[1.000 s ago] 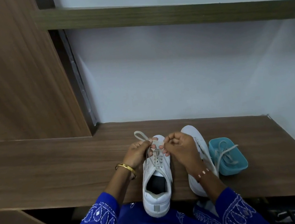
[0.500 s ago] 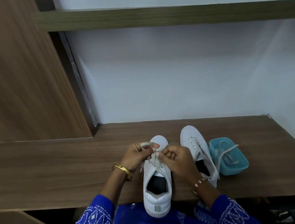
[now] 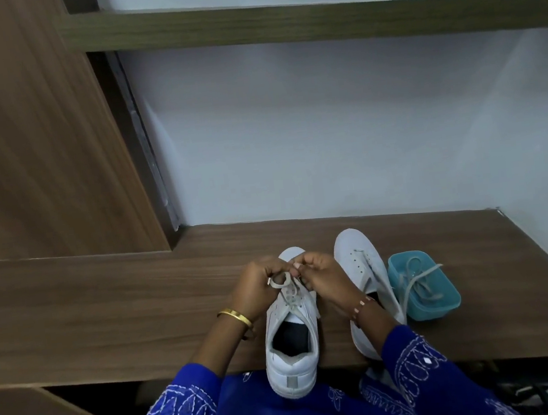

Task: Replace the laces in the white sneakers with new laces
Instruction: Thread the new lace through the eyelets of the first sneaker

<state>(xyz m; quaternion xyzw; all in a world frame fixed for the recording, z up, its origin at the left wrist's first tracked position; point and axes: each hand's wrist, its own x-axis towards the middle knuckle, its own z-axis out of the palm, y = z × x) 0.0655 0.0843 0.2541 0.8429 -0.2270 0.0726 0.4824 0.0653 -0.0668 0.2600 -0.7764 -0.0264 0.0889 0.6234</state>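
On the brown wooden worktop [image 3: 106,317] two white leather sneakers are standing side by side with their toes pointing to 12 o'clock, and the heel of the nearer white sneaker [image 3: 292,353] is hanging a little over the front edge. The left hand [image 3: 258,287] and the right hand [image 3: 324,275] are meeting over the front part of this sneaker, both with fingers curled closed, and they are pinching the pale grey lace [image 3: 287,286], which is making a small loop between them above the eyelets. The left wrist is wearing a gold bangle [image 3: 235,316] and the right wrist is wearing a thin beaded bracelet [image 3: 361,308]. The second white sneaker [image 3: 362,265] is lying at 3 o'clock from the first one, partly hidden behind the right forearm. Just beside it, again at 3 o'clock, a small turquoise plastic tub [image 3: 446,303] is holding another pale lace [image 3: 419,280], and one end of it is hanging over the rim. Blue embroidered sleeves [image 3: 419,362] are covering both forearms.
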